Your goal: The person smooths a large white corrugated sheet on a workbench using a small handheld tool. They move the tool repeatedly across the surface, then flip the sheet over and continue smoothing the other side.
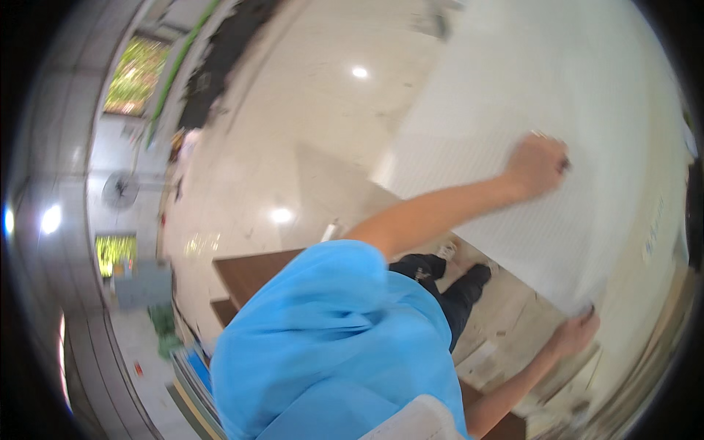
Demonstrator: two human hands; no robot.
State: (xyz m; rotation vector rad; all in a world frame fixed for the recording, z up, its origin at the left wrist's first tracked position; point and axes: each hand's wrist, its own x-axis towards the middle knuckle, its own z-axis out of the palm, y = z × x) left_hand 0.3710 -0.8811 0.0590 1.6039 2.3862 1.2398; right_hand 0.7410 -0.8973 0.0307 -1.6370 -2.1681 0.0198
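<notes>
A large white sheet (484, 132) with fine ribbed lines spreads across the upper right, its near edge slanting down to a corner at the lower right. My left hand (539, 165) is closed in a fist over the middle of this sheet. A small dark thing shows at its fingers, too blurred to name. Closed at the sheet's near corner, my right hand (576, 336) appears to pinch it; something dark shows at the fingertips too. A pale cream panel (656, 176) with faint markings lies along the sheet's right side.
Brown boards (257, 273) stand beside my body on the left. Several flat panels (196, 389) lean at the lower left. A wall fan (120, 189) and windows (137, 75) line the far wall. Glossy pale floor (315, 147) stretches beyond. Loose scraps (480, 359) lie near my feet.
</notes>
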